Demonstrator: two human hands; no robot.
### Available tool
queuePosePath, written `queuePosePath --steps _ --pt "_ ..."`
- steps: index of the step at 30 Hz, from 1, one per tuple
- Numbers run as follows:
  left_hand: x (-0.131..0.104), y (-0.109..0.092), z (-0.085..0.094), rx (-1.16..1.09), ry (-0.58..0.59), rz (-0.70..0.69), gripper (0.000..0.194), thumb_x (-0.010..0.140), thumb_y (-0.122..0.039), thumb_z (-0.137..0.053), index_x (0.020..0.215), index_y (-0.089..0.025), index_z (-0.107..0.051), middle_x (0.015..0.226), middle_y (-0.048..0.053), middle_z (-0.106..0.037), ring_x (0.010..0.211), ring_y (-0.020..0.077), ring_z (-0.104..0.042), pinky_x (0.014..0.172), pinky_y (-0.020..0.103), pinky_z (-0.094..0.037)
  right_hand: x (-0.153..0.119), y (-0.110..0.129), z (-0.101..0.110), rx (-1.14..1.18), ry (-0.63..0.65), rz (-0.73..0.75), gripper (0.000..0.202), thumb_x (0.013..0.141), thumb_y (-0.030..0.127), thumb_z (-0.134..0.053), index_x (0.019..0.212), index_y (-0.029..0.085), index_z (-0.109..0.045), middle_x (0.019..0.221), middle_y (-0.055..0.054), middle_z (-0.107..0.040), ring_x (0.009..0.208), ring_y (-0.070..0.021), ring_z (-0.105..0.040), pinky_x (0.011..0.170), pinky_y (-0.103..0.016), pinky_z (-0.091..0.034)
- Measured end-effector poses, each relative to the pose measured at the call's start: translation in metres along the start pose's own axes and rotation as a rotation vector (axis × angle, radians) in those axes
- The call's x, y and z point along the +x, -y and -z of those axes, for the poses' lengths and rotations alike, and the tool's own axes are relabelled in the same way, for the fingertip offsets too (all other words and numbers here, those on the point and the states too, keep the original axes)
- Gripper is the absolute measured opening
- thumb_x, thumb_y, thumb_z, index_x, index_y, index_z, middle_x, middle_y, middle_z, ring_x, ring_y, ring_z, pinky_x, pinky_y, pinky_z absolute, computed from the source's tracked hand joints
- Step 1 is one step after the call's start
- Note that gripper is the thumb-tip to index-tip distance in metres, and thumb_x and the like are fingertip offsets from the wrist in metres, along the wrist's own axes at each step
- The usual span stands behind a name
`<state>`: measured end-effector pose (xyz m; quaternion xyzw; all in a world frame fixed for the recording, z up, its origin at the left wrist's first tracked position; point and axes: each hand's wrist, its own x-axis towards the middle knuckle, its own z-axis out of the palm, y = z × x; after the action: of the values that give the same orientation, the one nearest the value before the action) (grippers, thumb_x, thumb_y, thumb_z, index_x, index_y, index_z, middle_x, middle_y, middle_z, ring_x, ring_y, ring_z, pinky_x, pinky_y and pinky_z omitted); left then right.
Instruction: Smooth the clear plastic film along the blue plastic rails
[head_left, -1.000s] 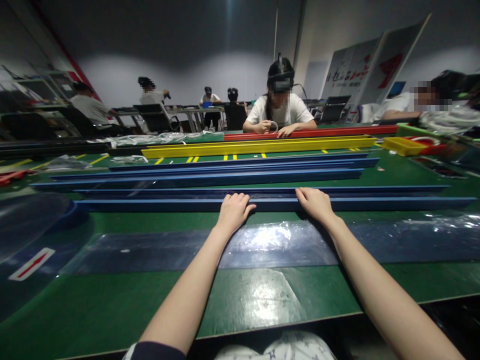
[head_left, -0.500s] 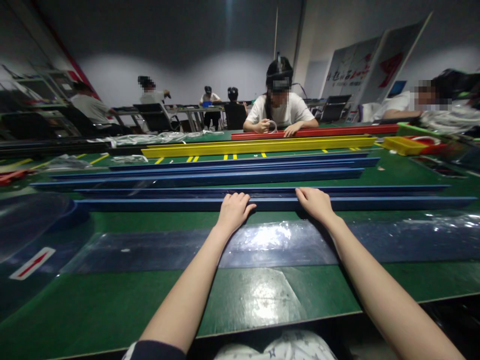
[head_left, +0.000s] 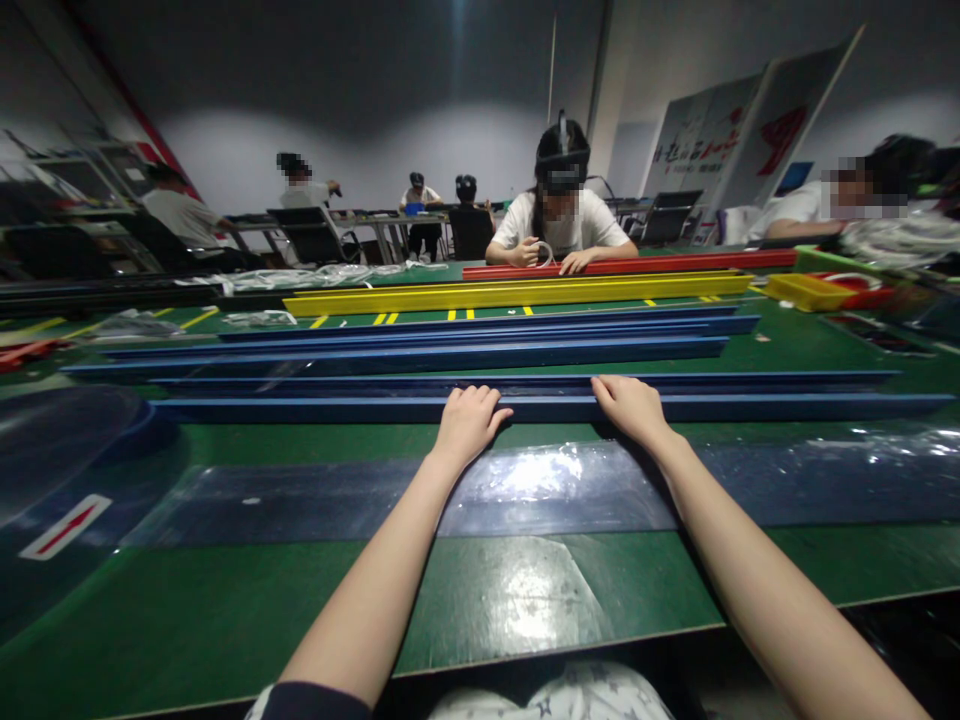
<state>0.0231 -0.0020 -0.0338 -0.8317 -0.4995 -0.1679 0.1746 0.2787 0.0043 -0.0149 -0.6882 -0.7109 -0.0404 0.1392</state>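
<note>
A long blue plastic channel [head_left: 337,408] lies crosswise on the green table, with raised walls at its front and back. My left hand [head_left: 471,418] is curled over its front wall near the middle, the thumb pointing right. Further right, my right hand [head_left: 631,404] grips the same channel, its fingers bent over the wall and partly hidden. A stretch of channel shows between the two hands. Nearer to me, beneath my forearms, a strip of clear plastic film [head_left: 315,500] lies flat and catches the light.
More blue channels [head_left: 420,352], a yellow channel [head_left: 510,293] and a red channel [head_left: 690,261] lie beyond. On the left rests a roll of clear film [head_left: 67,450] with a red arrow label. A co-worker [head_left: 559,215] sits opposite. A yellow tray [head_left: 810,292] stands at right.
My hands and the blue channel stay in place. Across the table, the co-worker's head and one hand have shifted slightly.
</note>
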Motion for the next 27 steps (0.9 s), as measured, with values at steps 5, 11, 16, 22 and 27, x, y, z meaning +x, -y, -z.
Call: queuePosePath --steps 5,11,16,22,27 --pt "0.0000 0.0001 0.0003 -0.001 0.004 0.003 0.032 0.091 -0.045 -0.036 0.090 -0.019 -0.056 0.088 0.006 -0.063 0.085 0.0205 -0.053 0.073 0.033 -0.031 -0.0002 0.0000 0.0003 0.009 0.004 -0.003 0.043 0.091 0.039 -0.027 0.081 0.022 -0.065 0.090 -0.006 -0.069 0.078 -0.0178 -0.061 0.056 -0.024 -0.030" --pt "-0.0001 0.0002 -0.0007 0.004 0.003 -0.001 0.033 0.091 -0.046 -0.036 0.092 -0.019 -0.056 0.089 0.006 -0.063 0.085 0.0206 -0.053 0.072 0.033 -0.031 -0.0006 0.0001 0.0003 0.005 -0.007 0.012 0.044 0.092 0.039 -0.026 0.079 0.022 -0.065 0.088 -0.005 -0.069 0.077 -0.0178 -0.061 0.054 -0.025 -0.027" --pt "0.0000 0.0005 -0.0011 0.004 -0.001 -0.003 0.033 0.092 -0.045 -0.036 0.091 -0.018 -0.055 0.089 0.006 -0.063 0.085 0.0208 -0.053 0.072 0.033 -0.031 -0.0006 -0.0001 0.0005 0.014 0.002 0.007 0.043 0.091 0.039 -0.027 0.080 0.022 -0.065 0.089 -0.006 -0.069 0.078 -0.0175 -0.060 0.055 -0.024 -0.028" --pt "-0.0001 0.0003 -0.0011 0.014 0.001 -0.004 0.034 0.092 -0.046 -0.035 0.090 -0.019 -0.055 0.089 0.006 -0.063 0.085 0.0208 -0.053 0.072 0.033 -0.031 -0.0008 -0.0001 0.0000 0.016 -0.010 0.005 0.043 0.091 0.039 -0.027 0.080 0.022 -0.065 0.090 -0.005 -0.069 0.078 -0.0182 -0.061 0.055 -0.025 -0.029" --pt "-0.0003 0.0004 -0.0011 -0.004 0.001 0.002 0.033 0.092 -0.046 -0.035 0.091 -0.019 -0.056 0.089 0.006 -0.063 0.085 0.0211 -0.053 0.073 0.034 -0.031 -0.0008 0.0000 0.0004 0.025 -0.004 0.006 0.042 0.091 0.039 -0.028 0.081 0.023 -0.066 0.090 -0.005 -0.069 0.079 -0.0182 -0.061 0.056 -0.025 -0.030"
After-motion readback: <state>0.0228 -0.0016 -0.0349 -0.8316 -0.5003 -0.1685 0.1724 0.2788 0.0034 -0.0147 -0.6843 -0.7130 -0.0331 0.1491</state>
